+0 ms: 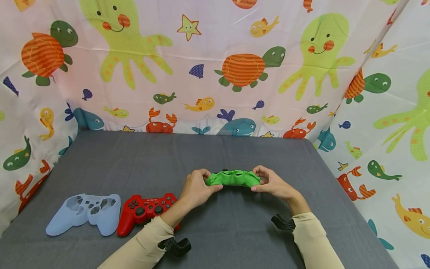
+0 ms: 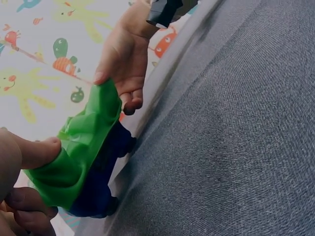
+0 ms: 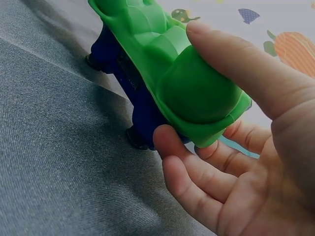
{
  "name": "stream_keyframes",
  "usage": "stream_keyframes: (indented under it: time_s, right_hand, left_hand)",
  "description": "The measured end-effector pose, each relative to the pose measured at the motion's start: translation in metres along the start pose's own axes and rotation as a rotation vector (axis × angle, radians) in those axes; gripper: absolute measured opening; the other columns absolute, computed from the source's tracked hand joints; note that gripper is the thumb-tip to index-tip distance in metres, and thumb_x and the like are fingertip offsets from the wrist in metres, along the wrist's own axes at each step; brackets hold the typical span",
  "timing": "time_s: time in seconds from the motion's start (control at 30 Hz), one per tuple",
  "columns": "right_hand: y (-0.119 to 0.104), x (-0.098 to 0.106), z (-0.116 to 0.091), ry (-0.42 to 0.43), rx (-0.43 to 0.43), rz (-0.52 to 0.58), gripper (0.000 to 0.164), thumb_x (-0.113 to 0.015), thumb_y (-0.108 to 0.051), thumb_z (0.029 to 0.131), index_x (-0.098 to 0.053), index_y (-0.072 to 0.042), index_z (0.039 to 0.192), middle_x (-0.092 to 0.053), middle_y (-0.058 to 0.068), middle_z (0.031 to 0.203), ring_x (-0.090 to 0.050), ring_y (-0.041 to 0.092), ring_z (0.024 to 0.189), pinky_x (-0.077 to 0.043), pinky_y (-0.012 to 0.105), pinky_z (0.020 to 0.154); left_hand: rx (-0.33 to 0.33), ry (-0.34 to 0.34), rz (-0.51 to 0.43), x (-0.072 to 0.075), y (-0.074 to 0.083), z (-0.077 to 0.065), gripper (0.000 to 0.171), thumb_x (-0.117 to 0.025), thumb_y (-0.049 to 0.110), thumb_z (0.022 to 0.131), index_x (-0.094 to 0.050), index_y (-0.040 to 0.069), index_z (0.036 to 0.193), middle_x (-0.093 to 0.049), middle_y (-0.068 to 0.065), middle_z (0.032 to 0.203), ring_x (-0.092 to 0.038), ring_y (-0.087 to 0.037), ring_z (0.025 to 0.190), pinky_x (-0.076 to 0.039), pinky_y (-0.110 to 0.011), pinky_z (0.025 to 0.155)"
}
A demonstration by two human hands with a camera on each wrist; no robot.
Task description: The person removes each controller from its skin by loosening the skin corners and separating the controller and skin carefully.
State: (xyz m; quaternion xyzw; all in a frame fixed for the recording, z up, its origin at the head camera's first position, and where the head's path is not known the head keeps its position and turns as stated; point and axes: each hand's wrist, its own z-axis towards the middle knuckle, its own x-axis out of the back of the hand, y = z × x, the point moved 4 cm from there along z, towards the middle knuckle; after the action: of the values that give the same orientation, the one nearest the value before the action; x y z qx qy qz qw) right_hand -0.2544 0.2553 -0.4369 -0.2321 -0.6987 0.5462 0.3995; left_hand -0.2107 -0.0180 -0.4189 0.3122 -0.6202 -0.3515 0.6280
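Just below the centre of the frame, in the head view, we see a green cover (image 1: 233, 178) held between two bare hands. The left hand (image 1: 198, 186) grips its left end and the right hand (image 1: 273, 183) its right end, each with the thumb on the near side. From the two wrist views we make out a dark blue controller (image 2: 93, 189) under the cover (its black thumbsticks point toward the cloth), with the green skin stretched over its back. We cannot tell whether the controller touches the table (image 1: 235, 231), which is spread with grey cloth.

At the lower left of the frame we find a light blue cover (image 1: 82, 216) lying flat, its openings showing. Just beside it, to its right, sits a red controller (image 1: 146, 207), buttons up, partly hidden from us by the left forearm. Both forearms wear cream sleeves (image 1: 312, 231), and we notice a black strap (image 1: 176, 246) at the left wrist. Across the top of the frame hangs a curtain (image 1: 201, 45) printed with octopuses, turtles and fish.
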Motion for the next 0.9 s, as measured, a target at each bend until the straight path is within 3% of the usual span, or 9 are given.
stream_keyframes:
  time_s: [0.2,0.37,0.53,0.9]
  right_hand:
    - [-0.0007,0.0013,-0.0018,0.004,0.009,-0.013,0.042,-0.073,-0.007,0.09,-0.047,0.002,0.121,-0.057,0.004,0.108,-0.062,0.009,0.083,-0.053,0.027,0.071]
    - [-0.003,0.0023,-0.0025,0.024,0.0,-0.009,0.043,-0.073,-0.007,0.09,-0.048,0.004,0.124,-0.056,0.004,0.113,-0.063,0.008,0.091,-0.054,0.024,0.076]
    - [-0.0051,0.0028,-0.0022,0.024,-0.003,0.014,0.048,-0.073,-0.007,0.091,-0.046,0.008,0.128,-0.054,0.006,0.119,-0.066,0.009,0.094,-0.055,0.022,0.079]
    - [-0.0072,0.0015,-0.0014,0.063,-0.016,-0.013,0.045,-0.074,-0.003,0.089,-0.049,0.011,0.124,-0.058,0.006,0.109,-0.067,0.007,0.086,-0.055,0.023,0.074]
  left_hand:
    - [0.019,-0.031,-0.006,0.0003,-0.0009,0.0001,0.043,-0.09,0.036,0.075,-0.067,0.01,0.1,-0.067,-0.006,0.097,-0.058,-0.017,0.079,-0.049,-0.032,0.07]
    - [-0.001,-0.089,-0.013,-0.0005,-0.0014,0.0003,0.045,-0.088,0.039,0.077,-0.059,0.014,0.099,-0.06,-0.004,0.091,-0.051,-0.017,0.073,-0.042,-0.03,0.064]
    - [-0.018,-0.1,0.008,-0.0003,-0.0011,0.0,0.047,-0.086,0.042,0.078,-0.054,0.015,0.1,-0.056,-0.003,0.089,-0.048,-0.017,0.07,-0.038,-0.03,0.061]
    - [-0.046,-0.148,0.013,-0.0024,-0.0043,0.0017,0.056,-0.087,0.045,0.076,-0.049,0.015,0.105,-0.054,-0.004,0.09,-0.049,-0.018,0.072,-0.038,-0.03,0.062]
